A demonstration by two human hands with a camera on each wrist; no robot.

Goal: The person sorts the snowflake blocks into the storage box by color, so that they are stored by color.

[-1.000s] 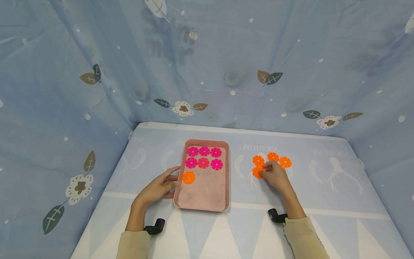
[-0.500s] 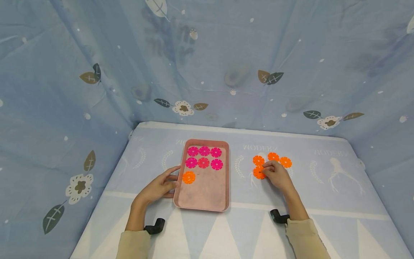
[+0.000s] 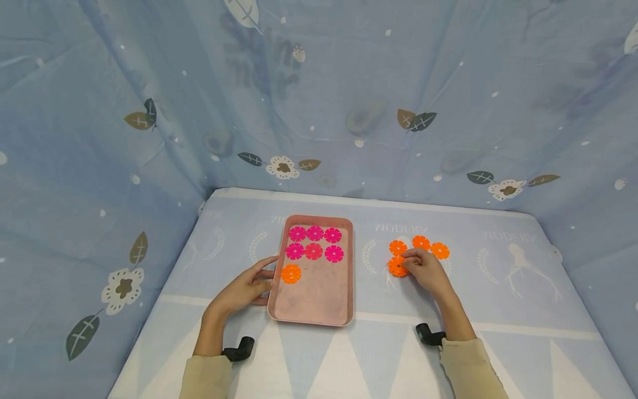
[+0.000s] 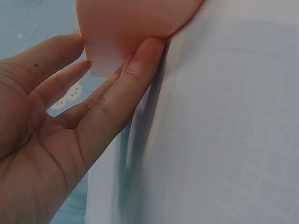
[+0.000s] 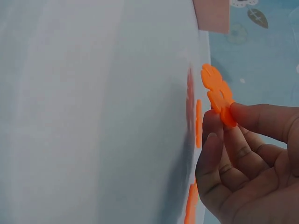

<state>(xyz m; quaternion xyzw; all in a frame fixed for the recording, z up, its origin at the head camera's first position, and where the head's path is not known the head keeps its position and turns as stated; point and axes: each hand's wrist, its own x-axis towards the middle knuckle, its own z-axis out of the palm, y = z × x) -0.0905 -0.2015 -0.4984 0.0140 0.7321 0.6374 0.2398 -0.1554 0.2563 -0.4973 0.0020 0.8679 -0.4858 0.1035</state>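
My right hand (image 3: 427,271) pinches an orange flower-shaped disc (image 5: 216,88) between thumb and fingertips. In the right wrist view this slotted plastic disc is tilted and raised above the table. Other orange discs (image 3: 421,242) lie flat on the cloth just beyond that hand. On the left, my left hand (image 3: 243,288) has its fingers spread and touching the left side of a pink tray (image 3: 310,305). The left wrist view shows extended fingers against the tray wall (image 4: 121,28). Inside the tray are two rows of pink discs (image 3: 315,233), with one orange disc (image 3: 291,274) below them at the left.
A pale blue and white patterned cloth (image 3: 498,299) covers the table. Blue curtains (image 3: 319,111) printed with leaves and flowers hang behind and at both sides. Black mounts (image 3: 240,349) are on the wrists, below tan sleeves (image 3: 471,366).
The right hand has shifted very slightly, and the orange disc at its fingertips has changed position a little. The left hand, tray and discs inside it stay as they were.
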